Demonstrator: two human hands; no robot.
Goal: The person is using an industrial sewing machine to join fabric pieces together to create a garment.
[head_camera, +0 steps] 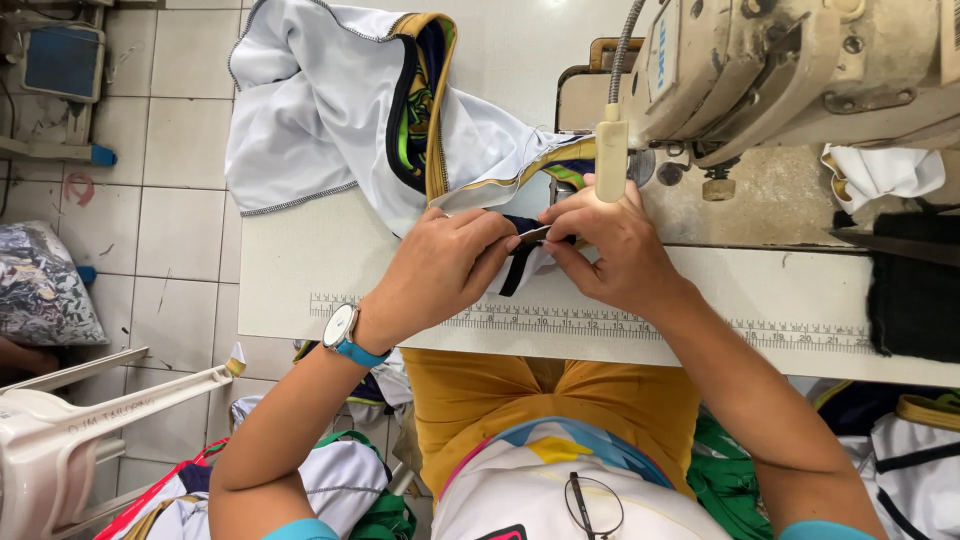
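1. Left hand (440, 265) in the middle of the frame, fingers closed, pinching the dark strip (518, 262) of the white cloth (320, 100).
2. Right hand (610, 250) just beside it, fingers closed too, gripping the same dark strip from the other side.
3. Fingertips of both hands almost touching, low down on the white surface (290, 270).
4. White cloth spread from the hands up to the upper left of the frame, with a gold and green band (432, 110) along its folded edge.
5. Sewing machine (790, 70) in the upper right, big and cream, close above the right hand.
6. Small cream lamp (611, 160) on a bendy grey neck, hanging right over the right hand.
7. Ruler marks (780, 335) running along the near edge of the surface, under both wrists.
8. Blue watch (345, 335) on the left wrist.
9. Black cloth (915, 300) at the right edge of the frame.
10. More white and green clothes (350, 480) heaped at the bottom, beside the yellow lap.
11. Glasses (592, 505) hanging at the bottom middle.
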